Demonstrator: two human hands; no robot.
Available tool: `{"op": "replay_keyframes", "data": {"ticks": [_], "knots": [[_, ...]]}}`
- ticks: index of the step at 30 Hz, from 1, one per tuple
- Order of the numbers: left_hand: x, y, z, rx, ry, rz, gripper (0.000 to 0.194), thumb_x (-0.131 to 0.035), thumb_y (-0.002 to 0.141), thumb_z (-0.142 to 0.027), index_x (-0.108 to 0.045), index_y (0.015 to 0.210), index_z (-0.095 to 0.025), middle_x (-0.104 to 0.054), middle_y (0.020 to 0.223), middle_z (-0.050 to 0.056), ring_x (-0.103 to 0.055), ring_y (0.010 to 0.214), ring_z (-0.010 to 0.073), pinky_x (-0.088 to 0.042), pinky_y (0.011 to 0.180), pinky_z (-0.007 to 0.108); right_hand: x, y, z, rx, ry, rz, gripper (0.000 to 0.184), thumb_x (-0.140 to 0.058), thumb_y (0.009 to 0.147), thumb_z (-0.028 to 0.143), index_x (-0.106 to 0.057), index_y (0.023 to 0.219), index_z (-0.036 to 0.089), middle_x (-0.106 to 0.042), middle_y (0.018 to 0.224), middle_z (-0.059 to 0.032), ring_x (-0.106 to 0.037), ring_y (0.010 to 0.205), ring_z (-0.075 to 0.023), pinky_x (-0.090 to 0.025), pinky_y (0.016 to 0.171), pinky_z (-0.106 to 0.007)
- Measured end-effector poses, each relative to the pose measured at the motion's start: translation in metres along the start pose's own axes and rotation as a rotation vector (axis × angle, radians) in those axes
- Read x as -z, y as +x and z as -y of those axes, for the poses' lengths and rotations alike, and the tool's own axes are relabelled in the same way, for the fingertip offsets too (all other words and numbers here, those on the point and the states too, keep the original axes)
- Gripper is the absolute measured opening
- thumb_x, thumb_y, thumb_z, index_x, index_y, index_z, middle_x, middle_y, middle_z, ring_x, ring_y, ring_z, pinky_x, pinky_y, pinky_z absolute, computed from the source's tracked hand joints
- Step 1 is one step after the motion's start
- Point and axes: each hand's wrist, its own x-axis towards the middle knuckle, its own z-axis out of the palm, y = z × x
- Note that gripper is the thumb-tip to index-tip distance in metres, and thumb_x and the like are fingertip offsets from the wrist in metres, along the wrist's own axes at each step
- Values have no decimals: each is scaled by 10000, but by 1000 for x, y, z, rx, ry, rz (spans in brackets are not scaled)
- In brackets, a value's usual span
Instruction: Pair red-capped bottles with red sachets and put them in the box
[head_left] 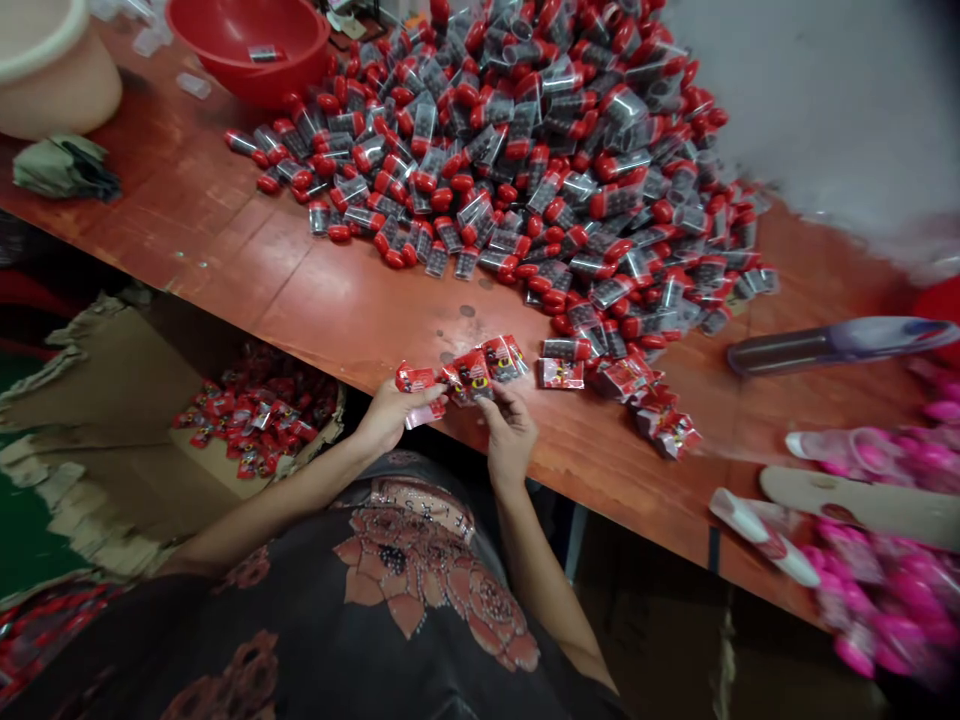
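My left hand [386, 412] is closed on a small red printed packet [416, 380] at the table's front edge. Just right of it, my right hand [510, 430] pinches the lower edge of another red packet [466, 376] with a yellow and black print. A similar packet [504, 358] lies against that one, beyond my right fingertips. Further right on the table are a small red and white packet stack [561, 374] and several more red packets [664, 415]. Behind my hands rises a large heap of clear tubes with red caps [510, 150].
A red bowl [247, 85] and a cream bucket [82, 95] stand at the back left, near a crumpled cloth [64, 168]. Below the table edge, an open carton [142, 350] holds red packets. Pink-capped items [892, 600] and a long clear tube [832, 345] lie at right.
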Motion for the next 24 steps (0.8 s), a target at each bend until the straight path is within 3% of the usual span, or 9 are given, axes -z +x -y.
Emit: {"op": "replay_keyframes", "data": {"ticks": [3, 6, 10, 13, 16, 19, 22, 24], "knots": [[9, 3, 1, 26, -31, -108, 275, -836, 581, -129, -715, 824, -85, -738, 808, 112, -693, 691, 194, -559, 696, 324, 16, 12, -2, 199, -288, -54, 346, -653, 809, 404, -689, 1096, 213, -595, 989, -52, -606, 886, -175, -530, 828, -365], [13, 2, 4, 53, -84, -138, 225, -794, 617, -89, -701, 822, -89, -731, 786, 105, -689, 682, 189, -562, 692, 320, 26, 26, 2, 320, -563, -21, 549, -671, 777, 493, -593, 1261, 246, -508, 1162, -91, -564, 1092, -240, -498, 939, -439], [6, -2, 12, 129, -127, -114, 116, -727, 723, -133, -668, 819, -107, -714, 754, 87, -673, 626, 189, -565, 637, 342, 24, 52, 7, 390, -825, 135, 989, -683, 675, 668, -302, 1479, 236, -301, 1478, -170, -311, 1391, -354, -344, 1090, -555], [-6, 0, 16, 150, -137, -110, 56, -664, 798, -151, -651, 838, -113, -692, 712, 68, -642, 572, 159, -558, 611, 321, 15, 70, 6, 349, -969, 292, 1133, -642, 632, 759, -192, 1517, 214, -221, 1557, -204, -219, 1433, -404, -285, 1097, -612], [-12, 5, 18, 126, -166, -112, 50, -632, 834, -175, -638, 842, -126, -657, 657, 35, -603, 533, 133, -556, 615, 310, 7, 73, 3, 348, -1039, 410, 1125, -638, 634, 760, -204, 1518, 217, -307, 1534, -200, -305, 1396, -397, -310, 1082, -597], [-4, 4, 17, 112, -210, -127, 74, -615, 852, -205, -635, 854, -134, -659, 678, 34, -608, 553, 143, -558, 637, 333, -5, 59, 3, 390, -1069, 438, 1021, -666, 653, 706, -309, 1488, 237, -354, 1503, -187, -375, 1344, -397, -351, 1052, -581], [21, -8, 13, 62, -284, -143, 106, -652, 830, -237, -645, 863, -136, -673, 710, 43, -636, 617, 153, -551, 692, 326, -32, 33, 5, 445, -1007, 481, 866, -707, 686, 583, -423, 1433, 249, -409, 1439, -171, -451, 1271, -376, -397, 1024, -554], [46, -20, 9, -32, -337, -181, 147, -694, 797, -261, -653, 877, -145, -686, 739, 43, -644, 641, 152, -544, 712, 311, -62, 14, 6, 498, -919, 547, 783, -728, 697, 472, -470, 1403, 249, -428, 1398, -160, -484, 1234, -353, -427, 1011, -520]]}}
